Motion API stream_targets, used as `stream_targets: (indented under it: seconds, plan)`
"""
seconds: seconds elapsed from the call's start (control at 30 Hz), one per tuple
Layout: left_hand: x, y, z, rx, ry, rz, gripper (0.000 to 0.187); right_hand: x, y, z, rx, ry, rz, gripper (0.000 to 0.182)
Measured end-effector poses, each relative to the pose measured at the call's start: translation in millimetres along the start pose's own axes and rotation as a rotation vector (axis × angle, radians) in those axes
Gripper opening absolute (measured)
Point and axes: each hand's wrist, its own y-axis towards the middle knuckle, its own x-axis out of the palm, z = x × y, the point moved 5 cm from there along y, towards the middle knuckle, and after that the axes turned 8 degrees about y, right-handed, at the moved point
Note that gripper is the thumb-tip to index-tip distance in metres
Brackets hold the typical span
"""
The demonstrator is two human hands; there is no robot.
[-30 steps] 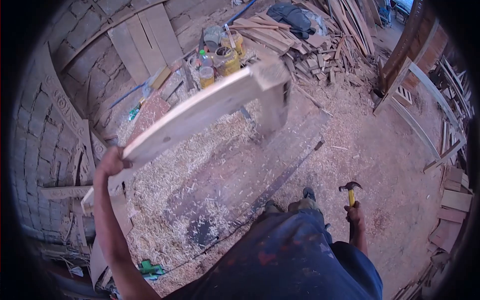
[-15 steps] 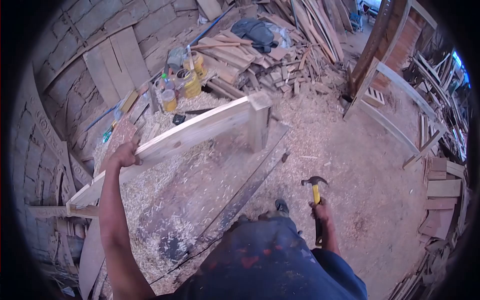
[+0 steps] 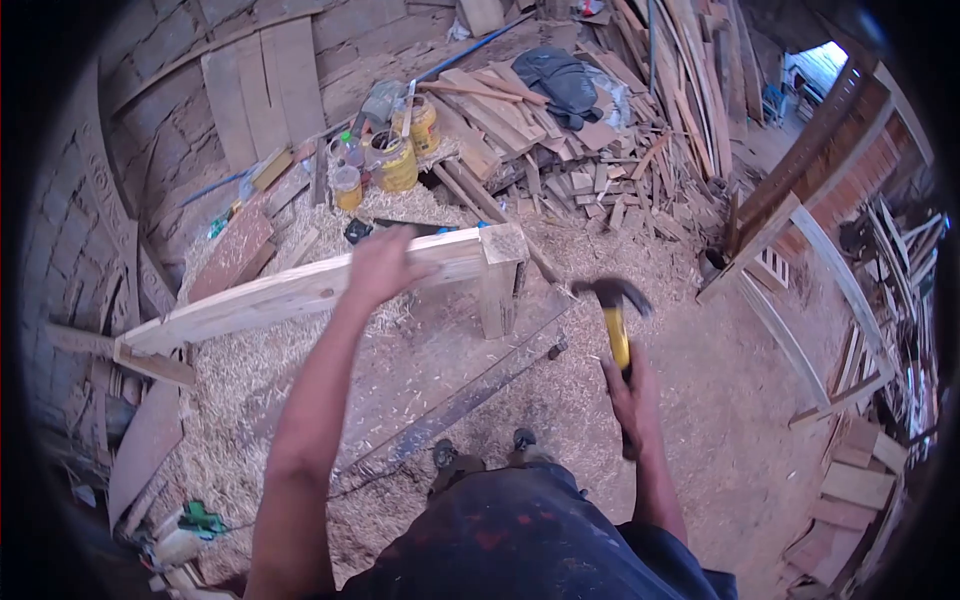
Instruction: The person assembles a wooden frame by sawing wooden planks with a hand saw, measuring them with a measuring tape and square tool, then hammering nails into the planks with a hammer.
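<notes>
A claw hammer [image 3: 617, 335] with a dark head and yellow-and-black handle is gripped in my right hand [image 3: 634, 400], its head raised forward over the floor. My left hand [image 3: 385, 266] hovers at the long pale wooden frame [image 3: 270, 300], fingers apart and pointing right, near its upper edge. The frame spans the low work surface [image 3: 400, 385], with a thick block [image 3: 500, 285] at its right end and a short crosspiece [image 3: 155, 366] at its left end.
Yellow containers [image 3: 392, 165] stand behind the frame. Scrap wood [image 3: 600, 185] is heaped at the back. Another wooden frame [image 3: 775, 318] leans at the right, above stacked boards [image 3: 858, 487]. Shavings cover much of the ground. My feet [image 3: 484, 450] are near the work surface's front edge.
My left hand has let go of the frame's edge and moved right along it. My right hand has raised the hammer forward. The view has shifted.
</notes>
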Motion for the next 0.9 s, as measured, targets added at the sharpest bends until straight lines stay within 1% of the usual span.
stream_targets:
  seconds: [0.07,0.13,0.17,0.2,0.23,0.3,0.37,0.43,0.5,0.53,0.6,0.63,0.7,0.77,0.87,0.9]
  plan:
    - [8,24,36,0.043,0.048,0.066,0.068,11,44,-48,-0.25,-0.092,-0.007,0.036]
    - [6,41,47,-0.109,0.084,-0.212,0.065,17,71,-100,-0.463,-0.165,0.033,0.053]
    - [5,43,48,-0.186,0.099,-0.354,0.064,21,85,-122,-0.465,-0.208,-0.013,0.061]
    - [5,42,48,-0.185,0.095,-0.335,0.063,23,96,-140,-0.461,-0.252,-0.066,0.069]
    - [6,42,47,-0.181,0.097,-0.314,0.062,24,104,-155,-0.585,-0.279,-0.036,0.071]
    - [5,42,47,-0.165,0.122,-0.293,0.062,22,116,-189,-0.743,-0.2,0.01,0.069]
    - [3,43,47,-0.169,0.114,-0.301,0.062,17,122,-223,-0.792,0.01,0.044,0.062]
    - [6,43,46,-0.168,0.119,-0.305,0.062,25,130,-229,-0.761,0.071,0.061,0.067]
    - [10,43,46,-0.174,0.12,-0.323,0.062,38,134,-222,-0.818,0.07,0.063,0.068]
    - [9,44,44,-0.179,0.123,-0.324,0.062,49,137,-204,-0.709,-0.26,-0.075,0.069]
    - [7,44,44,-0.197,0.113,-0.321,0.062,81,140,-167,-0.703,-0.648,-0.297,0.07]
    - [7,43,45,-0.197,0.109,-0.327,0.063,81,140,-162,-0.684,-0.628,-0.297,0.07]
    - [6,47,42,-0.195,0.113,-0.294,0.062,78,146,-172,-0.67,-0.595,-0.293,0.07]
    - [13,42,44,-0.187,0.113,-0.3,0.061,66,142,-192,-0.714,-0.307,-0.184,0.069]
    - [10,43,45,-0.175,0.112,-0.317,0.06,32,141,-235,-0.757,-0.021,0.02,0.064]
    - [9,42,45,-0.17,0.105,-0.317,0.059,22,138,-245,-0.811,0.116,0.107,0.061]
